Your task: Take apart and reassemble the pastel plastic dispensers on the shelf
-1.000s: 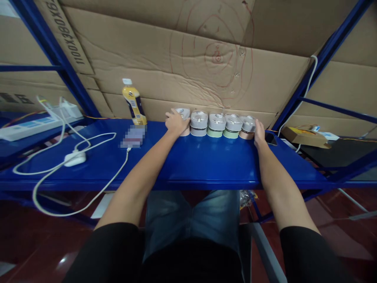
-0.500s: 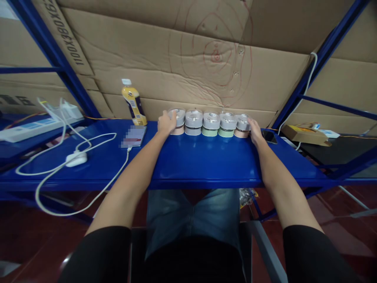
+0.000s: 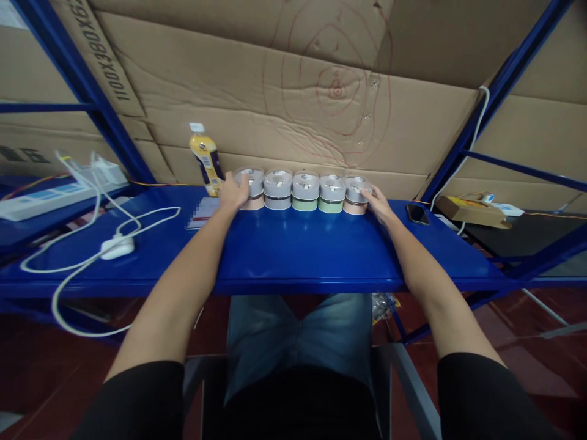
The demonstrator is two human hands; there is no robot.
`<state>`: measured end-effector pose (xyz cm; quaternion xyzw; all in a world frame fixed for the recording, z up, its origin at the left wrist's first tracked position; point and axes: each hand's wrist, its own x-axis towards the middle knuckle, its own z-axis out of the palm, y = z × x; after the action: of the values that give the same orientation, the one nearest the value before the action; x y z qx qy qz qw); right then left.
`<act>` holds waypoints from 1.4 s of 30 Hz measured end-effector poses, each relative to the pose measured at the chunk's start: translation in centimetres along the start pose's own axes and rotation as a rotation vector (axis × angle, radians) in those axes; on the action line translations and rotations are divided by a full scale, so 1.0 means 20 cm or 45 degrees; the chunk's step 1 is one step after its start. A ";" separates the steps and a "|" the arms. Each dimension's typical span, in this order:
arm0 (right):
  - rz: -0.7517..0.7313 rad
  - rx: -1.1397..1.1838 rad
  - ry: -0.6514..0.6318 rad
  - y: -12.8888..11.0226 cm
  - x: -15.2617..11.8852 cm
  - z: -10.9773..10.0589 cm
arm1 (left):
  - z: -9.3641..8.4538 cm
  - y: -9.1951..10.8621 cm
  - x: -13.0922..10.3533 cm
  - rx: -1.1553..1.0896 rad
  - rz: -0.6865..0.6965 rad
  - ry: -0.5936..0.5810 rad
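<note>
Along the rear edge of the bench (image 3: 298, 250): container row (image 3: 305, 189)

Near the rear edge, five two-tier containers stand upright side by side, each with a grey upper section. Base colours, left to right: pinkish, grey, green, green, pinkish. The left hand (image 3: 233, 192) touches the left-end container (image 3: 255, 182), thumb at the front and apart from the other fingers. The right hand (image 3: 380, 206) is at the right-end container (image 3: 355, 200), fingers toward its outer side. Partial concealment prevents telling whether either hand's fingers are clamped.

Obstructions: a cardboard panel (image 3: 206, 91) stands behind the row. A yellow bottle (image 3: 206, 160) stands upright just beside the left hand, occupying the space to its left. A blurred flat device (image 3: 202, 212) lies in front of the bottle, partly hidden by the left forearm. Toward the bench's left end lies a white adapter (image 3: 118, 246); a white cable (image 3: 92, 335) hangs over the front edge. Near the right end lies a black phone (image 3: 417, 214). Beyond that end sits a cardboard box (image 3: 472, 211).
</note>
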<state>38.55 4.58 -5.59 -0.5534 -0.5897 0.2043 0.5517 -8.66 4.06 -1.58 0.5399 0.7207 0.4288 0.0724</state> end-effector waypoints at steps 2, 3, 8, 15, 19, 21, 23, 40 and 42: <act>-0.026 -0.159 0.080 -0.04 -0.03 0.01 | 0.00 -0.01 0.01 -0.023 -0.011 -0.003; -0.057 -0.271 0.123 -0.06 -0.04 0.02 | 0.00 -0.02 0.01 -0.030 -0.015 -0.005; -0.146 -0.706 0.125 -0.16 -0.11 0.07 | 0.00 -0.01 0.01 -0.065 -0.025 0.026; -0.195 -0.785 0.184 -0.16 -0.09 0.13 | -0.03 0.02 -0.05 0.017 0.024 0.073; -0.146 -0.757 0.211 -0.16 -0.08 0.14 | -0.03 0.06 -0.10 0.048 0.085 0.145; -0.144 -0.725 0.219 -0.16 -0.09 0.13 | -0.04 0.08 -0.12 0.037 0.122 0.185; -0.155 -0.663 0.237 -0.17 -0.08 0.12 | -0.05 0.10 -0.14 0.009 0.165 0.214; -0.386 0.129 -0.618 -0.54 -0.37 0.03 | -0.05 0.36 -0.48 -0.705 0.678 -0.849; -0.346 0.112 -0.870 -0.55 -0.42 0.09 | -0.04 0.31 -0.51 -0.676 0.703 -0.943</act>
<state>30.34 -5.48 -0.39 -0.3457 -0.7986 0.3273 0.3683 -0.62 -4.64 -0.42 0.7879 0.3446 0.3801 0.3406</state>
